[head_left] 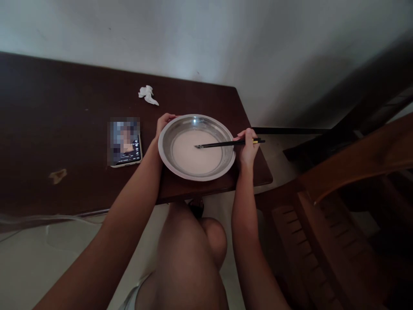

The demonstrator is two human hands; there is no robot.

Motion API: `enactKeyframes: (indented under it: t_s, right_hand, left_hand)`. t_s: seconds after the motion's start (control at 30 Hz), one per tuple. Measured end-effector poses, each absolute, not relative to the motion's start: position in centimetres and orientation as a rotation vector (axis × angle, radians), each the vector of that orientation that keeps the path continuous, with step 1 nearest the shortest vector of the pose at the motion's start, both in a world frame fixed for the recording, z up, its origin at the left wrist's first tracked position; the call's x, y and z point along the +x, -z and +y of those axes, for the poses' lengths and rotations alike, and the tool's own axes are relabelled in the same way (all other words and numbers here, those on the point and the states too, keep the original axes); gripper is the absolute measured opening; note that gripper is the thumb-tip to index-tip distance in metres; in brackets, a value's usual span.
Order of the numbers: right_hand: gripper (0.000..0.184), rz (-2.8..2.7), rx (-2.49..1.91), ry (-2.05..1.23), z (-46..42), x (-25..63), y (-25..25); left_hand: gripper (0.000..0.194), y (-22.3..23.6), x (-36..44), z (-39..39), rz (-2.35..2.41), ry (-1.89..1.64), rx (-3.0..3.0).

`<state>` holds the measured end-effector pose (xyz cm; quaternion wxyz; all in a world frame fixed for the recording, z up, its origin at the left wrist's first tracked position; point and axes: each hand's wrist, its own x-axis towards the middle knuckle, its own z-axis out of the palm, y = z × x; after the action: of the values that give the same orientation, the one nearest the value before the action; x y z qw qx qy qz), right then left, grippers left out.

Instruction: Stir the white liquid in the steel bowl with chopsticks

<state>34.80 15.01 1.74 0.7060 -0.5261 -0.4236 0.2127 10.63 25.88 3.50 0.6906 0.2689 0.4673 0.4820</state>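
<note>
A round steel basin (167, 161) holding a pale, milky liquid sits near the right end of a dark wooden table (64, 129). My left hand (163, 122) grips the basin's left rim, fingers curled over the edge. My right hand (247, 144) is closed on a pair of black chopsticks (219, 144) at the basin's right side. The chopsticks lie nearly level, and their tips rest in the liquid near the basin's middle.
A phone (126, 148) with a lit screen lies on the table left of the basin. A crumpled white tissue (147, 94) lies farther back. A wooden chair (338, 206) stands to the right. A white wall is behind the table. My knees are below its front edge.
</note>
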Motion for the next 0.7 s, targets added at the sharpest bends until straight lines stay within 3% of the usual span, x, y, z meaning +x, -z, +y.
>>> enactKeyframes:
  t_s: [0.2, 0.7]
  right_hand:
    - [0.05, -1.097, -1.157, -0.609, 14.68, 34.71, -1.59]
    - [0.048, -1.044, -1.138, -0.444, 14.85, 34.83, -1.79]
  left_hand:
    - [0.021, -3.72, 10.52, 25.66, 1.045, -1.072, 0.611]
    - [0.026, -3.64, 10.58, 25.68, 1.008, -1.073, 0.595]
